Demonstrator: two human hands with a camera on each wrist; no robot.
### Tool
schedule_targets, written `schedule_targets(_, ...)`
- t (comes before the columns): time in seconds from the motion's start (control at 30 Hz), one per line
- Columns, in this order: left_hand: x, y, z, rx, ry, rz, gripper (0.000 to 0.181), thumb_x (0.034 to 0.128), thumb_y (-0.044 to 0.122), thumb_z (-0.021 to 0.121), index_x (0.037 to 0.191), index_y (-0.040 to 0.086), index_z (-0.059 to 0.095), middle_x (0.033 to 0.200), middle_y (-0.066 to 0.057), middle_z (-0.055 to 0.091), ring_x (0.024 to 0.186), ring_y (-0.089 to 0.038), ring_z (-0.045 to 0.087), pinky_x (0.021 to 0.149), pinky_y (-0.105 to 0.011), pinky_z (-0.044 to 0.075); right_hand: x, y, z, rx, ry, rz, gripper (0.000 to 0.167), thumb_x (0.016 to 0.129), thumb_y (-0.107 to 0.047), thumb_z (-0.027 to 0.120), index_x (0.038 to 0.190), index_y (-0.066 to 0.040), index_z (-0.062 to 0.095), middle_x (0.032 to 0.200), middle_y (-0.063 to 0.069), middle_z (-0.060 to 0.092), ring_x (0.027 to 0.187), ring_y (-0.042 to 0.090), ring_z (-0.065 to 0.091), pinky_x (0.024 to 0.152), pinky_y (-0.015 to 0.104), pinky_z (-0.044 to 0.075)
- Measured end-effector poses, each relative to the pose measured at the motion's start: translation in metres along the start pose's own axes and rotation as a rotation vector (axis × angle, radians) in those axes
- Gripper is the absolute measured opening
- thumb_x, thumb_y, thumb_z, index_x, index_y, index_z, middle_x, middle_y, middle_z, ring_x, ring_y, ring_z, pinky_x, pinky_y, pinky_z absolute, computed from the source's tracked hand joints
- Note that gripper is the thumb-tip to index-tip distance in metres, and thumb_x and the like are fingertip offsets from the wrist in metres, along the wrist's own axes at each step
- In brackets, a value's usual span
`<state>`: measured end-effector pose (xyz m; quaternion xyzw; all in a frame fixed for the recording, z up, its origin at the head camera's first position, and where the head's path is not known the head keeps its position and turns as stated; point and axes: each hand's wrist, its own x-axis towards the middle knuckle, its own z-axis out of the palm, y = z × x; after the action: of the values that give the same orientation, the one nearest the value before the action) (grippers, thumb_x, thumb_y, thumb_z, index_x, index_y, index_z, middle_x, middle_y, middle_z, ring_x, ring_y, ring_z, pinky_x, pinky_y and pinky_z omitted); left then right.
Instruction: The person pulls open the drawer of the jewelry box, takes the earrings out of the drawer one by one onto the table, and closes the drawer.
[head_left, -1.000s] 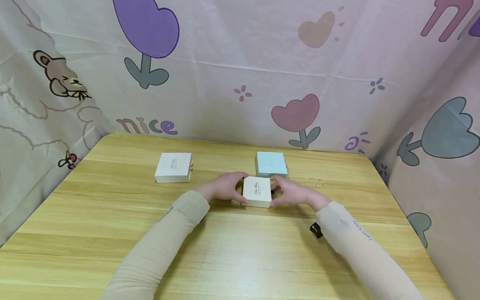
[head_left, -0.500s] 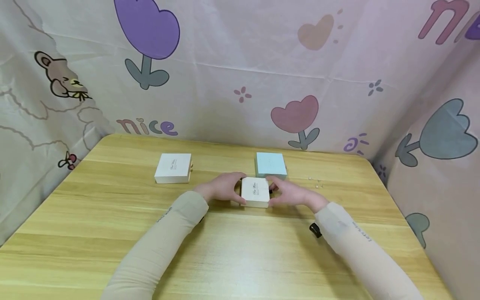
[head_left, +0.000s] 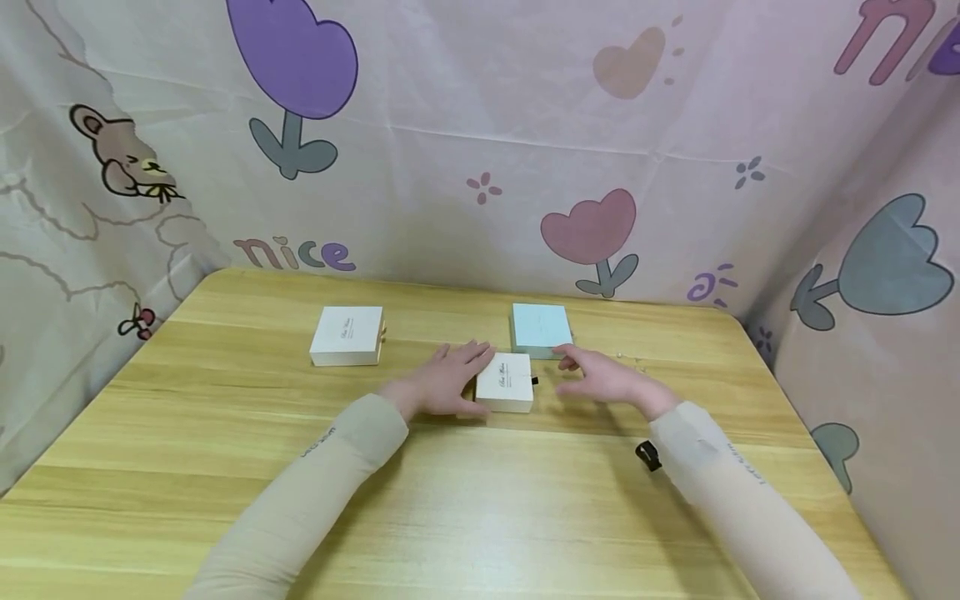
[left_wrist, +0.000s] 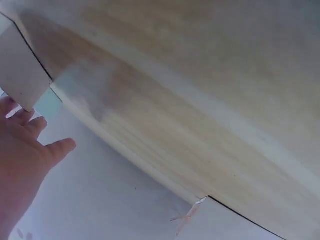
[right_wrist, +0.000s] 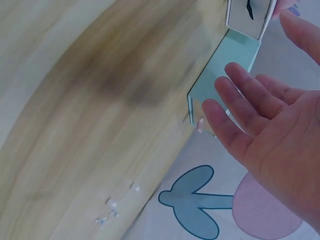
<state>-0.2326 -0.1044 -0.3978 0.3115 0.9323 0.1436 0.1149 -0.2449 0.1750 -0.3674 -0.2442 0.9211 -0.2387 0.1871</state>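
Note:
In the head view a small white box [head_left: 505, 382] with dark lettering and a black tab on its right side lies on the table. The left hand [head_left: 448, 382] rests at its left side, fingers spread, fingertips at the top left edge. To the right of the box, the right hand [head_left: 603, 379] hovers apart from it, fingers loosely bent and holding nothing. Right behind the white box stands a light blue box [head_left: 542, 327]. The right wrist view shows the right hand [right_wrist: 275, 115] with relaxed fingers in front of the blue box [right_wrist: 220, 67].
Another white box [head_left: 348, 335] with a gold-coloured bow on its right side stands at the back left of the wooden table [head_left: 480, 517]. Several tiny shiny pieces [right_wrist: 114, 205] lie right of the blue box. A patterned cloth [head_left: 450, 150] hangs behind the table.
The right hand has let go of the small white box and moved right, uncovering its black tab. The box has shifted slightly left, and the left hand's fingers have spread.

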Motion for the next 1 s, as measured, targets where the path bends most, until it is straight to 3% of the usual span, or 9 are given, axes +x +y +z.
schedule_targets(0.23,-0.004,-0.004,-0.007,0.043,0.024,-0.024,0.086,0.0844,0.048,0.064,0.148,0.006,0.025,0.155,-0.011,0.025,0.145,-0.031,0.015,0.115,-0.057,0.011,-0.005,0.004,-0.003,0.009,0.005,-0.005,0.066,0.089,-0.022,0.061,0.142,0.002,0.031,0.131,0.025,0.05,0.122,0.038,0.047,0.103,0.051,0.038)
schedule_targets(0.5,-0.006,-0.012,-0.017,0.188,0.025,-0.07,0.079,0.0865,0.043,0.062,0.146,0.003,0.029,0.153,-0.013,0.028,0.143,-0.033,0.021,0.114,-0.057,0.016,-0.011,0.012,-0.005,0.001,0.016,-0.001,0.061,0.091,-0.022,0.059,0.14,0.003,0.034,0.13,0.026,0.051,0.122,0.039,0.048,0.102,0.053,0.038)
schedule_targets(0.83,0.011,-0.019,-0.022,0.347,0.07,-0.141,0.062,0.0935,0.033,0.055,0.144,0.003,0.034,0.152,-0.011,0.032,0.141,-0.03,0.027,0.113,-0.056,0.018,-0.014,0.016,-0.006,-0.005,0.028,0.0,0.057,0.09,-0.021,0.059,0.137,0.003,0.039,0.13,0.025,0.052,0.121,0.039,0.049,0.103,0.051,0.039)
schedule_targets(1.0,0.023,-0.019,-0.022,0.372,0.095,-0.179,0.056,0.0972,0.027,0.049,0.145,0.003,0.031,0.153,-0.011,0.029,0.142,-0.029,0.027,0.114,-0.056,0.018,-0.016,0.018,-0.006,-0.014,0.027,0.008,0.058,0.09,-0.022,0.059,0.138,0.003,0.038,0.128,0.025,0.053,0.12,0.039,0.05,0.102,0.051,0.04)
